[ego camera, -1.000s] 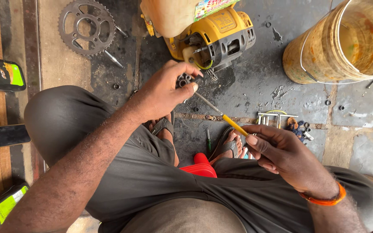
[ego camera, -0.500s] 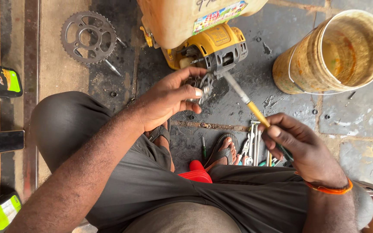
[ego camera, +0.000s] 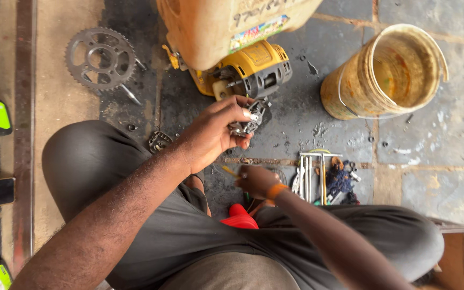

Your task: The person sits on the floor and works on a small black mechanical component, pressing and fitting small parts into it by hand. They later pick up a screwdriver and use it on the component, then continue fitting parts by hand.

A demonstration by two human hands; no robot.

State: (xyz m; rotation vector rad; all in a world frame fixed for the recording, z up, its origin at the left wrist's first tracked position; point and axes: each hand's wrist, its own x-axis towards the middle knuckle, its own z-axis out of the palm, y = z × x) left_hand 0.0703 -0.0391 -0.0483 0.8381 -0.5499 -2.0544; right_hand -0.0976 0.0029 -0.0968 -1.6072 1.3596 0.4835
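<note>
My left hand [ego camera: 213,134] is raised above my knee and grips a small grey metal part [ego camera: 251,119] between thumb and fingers. My right hand [ego camera: 256,181] has dropped low near the floor between my legs, blurred, with the yellow handle of a screwdriver [ego camera: 231,172] sticking out to its left. An orange band [ego camera: 276,190] circles that wrist. Just beyond the left hand sits a yellow motor unit [ego camera: 253,70] under a cream plastic tank [ego camera: 216,27].
A dirty yellow bucket [ego camera: 350,91] stands at the right. A toothed sprocket [ego camera: 100,56] lies at upper left. Wrenches and small tools [ego camera: 318,174] lie by my right hand. A red object [ego camera: 240,217] sits between my legs. A small metal piece [ego camera: 159,141] rests near my knee.
My right hand has dropped from beside the metal part down toward the floor, taking the screwdriver with it. My left hand keeps holding the part, slightly lower and turned.
</note>
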